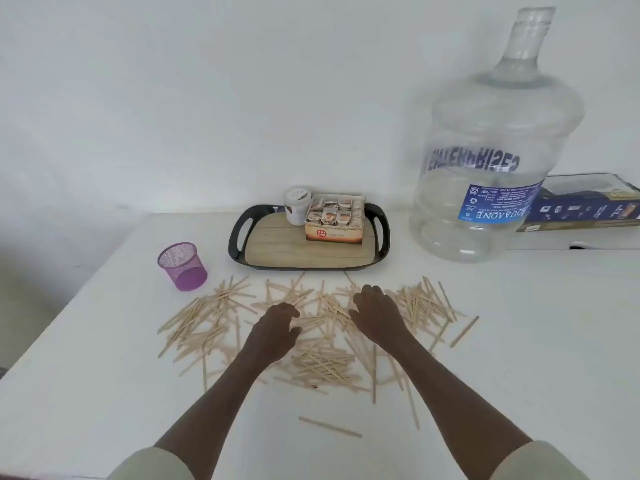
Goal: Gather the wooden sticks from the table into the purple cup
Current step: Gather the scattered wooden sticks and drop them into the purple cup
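Several pale wooden sticks (322, 362) lie scattered across the white table (104, 393), in loose heaps from left to right. A single stick (329, 426) lies apart near the front. The purple mesh cup (182, 266) stands upright at the left behind the sticks, and I see nothing inside it. My left hand (277, 329) rests on the middle of the pile, fingers bent down and thumb spread, with no stick pinched. My right hand (375, 313) lies on the sticks just to its right, its fingers curled downward and their tips hidden.
A black tray (239, 237) with a wooden floor stands behind the sticks, holding a white jar (297, 206) and a tea box (335, 218). A large clear water jug (491, 150) stands at the right, a dark blue box (588, 206) behind it. The table's left edge runs diagonally.
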`<state>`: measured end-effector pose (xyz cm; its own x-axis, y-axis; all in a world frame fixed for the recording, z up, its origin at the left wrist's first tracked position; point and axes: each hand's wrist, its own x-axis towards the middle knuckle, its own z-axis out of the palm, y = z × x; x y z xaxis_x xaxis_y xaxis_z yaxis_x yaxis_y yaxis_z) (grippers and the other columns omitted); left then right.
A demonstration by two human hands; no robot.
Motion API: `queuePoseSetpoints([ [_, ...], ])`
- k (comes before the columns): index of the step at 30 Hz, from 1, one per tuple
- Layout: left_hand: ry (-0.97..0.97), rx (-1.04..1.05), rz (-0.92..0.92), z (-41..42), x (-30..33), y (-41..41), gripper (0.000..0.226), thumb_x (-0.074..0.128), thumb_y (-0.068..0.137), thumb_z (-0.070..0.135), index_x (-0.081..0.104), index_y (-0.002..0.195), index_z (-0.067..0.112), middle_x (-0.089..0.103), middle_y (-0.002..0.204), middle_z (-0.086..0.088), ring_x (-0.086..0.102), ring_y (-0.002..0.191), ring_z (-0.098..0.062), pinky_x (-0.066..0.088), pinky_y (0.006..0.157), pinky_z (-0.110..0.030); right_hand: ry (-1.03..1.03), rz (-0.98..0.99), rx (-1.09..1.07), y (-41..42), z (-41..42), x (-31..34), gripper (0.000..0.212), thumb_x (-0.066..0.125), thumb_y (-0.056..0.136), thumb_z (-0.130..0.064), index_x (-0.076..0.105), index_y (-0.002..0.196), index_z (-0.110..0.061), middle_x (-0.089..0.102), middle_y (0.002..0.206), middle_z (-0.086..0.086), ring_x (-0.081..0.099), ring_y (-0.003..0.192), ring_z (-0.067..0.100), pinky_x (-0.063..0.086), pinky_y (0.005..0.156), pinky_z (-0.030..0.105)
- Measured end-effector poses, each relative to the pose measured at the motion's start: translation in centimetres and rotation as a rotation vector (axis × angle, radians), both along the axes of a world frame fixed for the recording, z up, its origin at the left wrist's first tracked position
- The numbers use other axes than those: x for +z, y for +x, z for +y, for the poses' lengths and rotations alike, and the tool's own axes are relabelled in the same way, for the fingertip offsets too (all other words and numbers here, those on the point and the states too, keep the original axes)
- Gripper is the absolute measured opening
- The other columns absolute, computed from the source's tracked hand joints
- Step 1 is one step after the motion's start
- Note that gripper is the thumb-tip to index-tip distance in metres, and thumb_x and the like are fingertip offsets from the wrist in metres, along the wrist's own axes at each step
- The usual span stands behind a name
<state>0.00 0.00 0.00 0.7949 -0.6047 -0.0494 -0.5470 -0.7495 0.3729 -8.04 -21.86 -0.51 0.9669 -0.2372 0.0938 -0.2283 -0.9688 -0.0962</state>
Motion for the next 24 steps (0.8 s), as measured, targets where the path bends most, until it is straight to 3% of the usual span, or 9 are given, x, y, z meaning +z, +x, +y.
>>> queuePoseSetpoints([
  [3,-0.024,0.065,-0.016,-0.5,-0.8,0.8,0.062,0.066,0.09,0.034,0.042,0.143,0.011,0.037,0.154,-0.007,0.033,0.142,-0.024,0.041,0.109,-0.04,0.032,0.005,-0.192,0.4,0.4,-0.6,0.053,0.049,0.093,-0.054,0.065,0.102,-0.004,0.058,0.107,0.011,0.055,0.103,0.027,0.051,0.085,0.038],
  [6,0.069,0.092,0.011,-1.1,-1.5,2.0,0.091,0.068,0.085,0.05,0.024,0.151,0.005,0.019,0.161,-0.017,0.017,0.149,-0.031,0.026,0.119,-0.043,0.04,0.094,-0.26,1.0,1.4,-1.0,0.078,0.041,0.088,-0.072,0.063,0.112,-0.001,0.054,0.119,0.015,0.049,0.114,0.03,0.045,0.096,0.042],
  [8,0.151,0.083,0.023,-1.4,-2.0,2.7,0.098,0.066,0.082,0.059,0.023,0.151,0.003,0.024,0.159,-0.019,0.02,0.148,-0.033,0.024,0.12,-0.043,0.041,0.134,-0.28,1.5,2.0,-1.4,0.084,0.039,0.085,-0.077,0.063,0.114,-0.002,0.051,0.123,0.013,0.046,0.117,0.029,0.041,0.097,0.043],
  [11,0.135,0.083,-0.01,-1.5,-2.6,3.0,0.08,0.067,0.081,0.058,0.044,0.138,0.007,0.053,0.137,-0.011,0.048,0.129,-0.03,0.041,0.106,-0.04,0.031,0.119,-0.285,2.3,3.1,-1.7,0.078,0.046,0.084,-0.074,0.063,0.112,-0.003,0.051,0.122,0.012,0.046,0.115,0.027,0.042,0.093,0.042],
  [14,0.033,0.089,-0.058,-1.5,-2.8,3.1,0.048,0.069,0.086,0.041,0.059,0.121,0.01,0.065,0.114,-0.006,0.059,0.109,-0.027,0.049,0.089,-0.036,0.088,0.063,-0.271,2.8,3.6,-2.0,0.051,0.055,0.089,-0.054,0.066,0.103,-0.006,0.054,0.115,0.009,0.049,0.11,0.027,0.045,0.088,0.04],
  [18,-0.009,0.049,-0.087,-1.3,-2.8,3.3,0.024,0.064,0.09,0.022,0.066,0.113,0.014,0.072,0.1,-0.002,0.065,0.096,-0.024,0.051,0.08,-0.037,0.129,0.041,-0.258,3.2,4.0,-2.2,0.023,0.055,0.093,-0.026,0.067,0.096,-0.007,0.06,0.107,0.01,0.054,0.105,0.028,0.049,0.081,0.038],
  [24,-0.036,0.022,-0.048,-1.2,-3.2,3.9,0.016,0.057,0.088,0.008,0.07,0.098,0.011,0.068,0.087,-0.003,0.063,0.082,-0.021,0.05,0.068,-0.032,0.173,0.065,-0.266,3.3,4.0,-2.0,0.016,0.049,0.095,-0.011,0.065,0.1,-0.008,0.062,0.102,0.008,0.056,0.102,0.024,0.052,0.083,0.034],
])
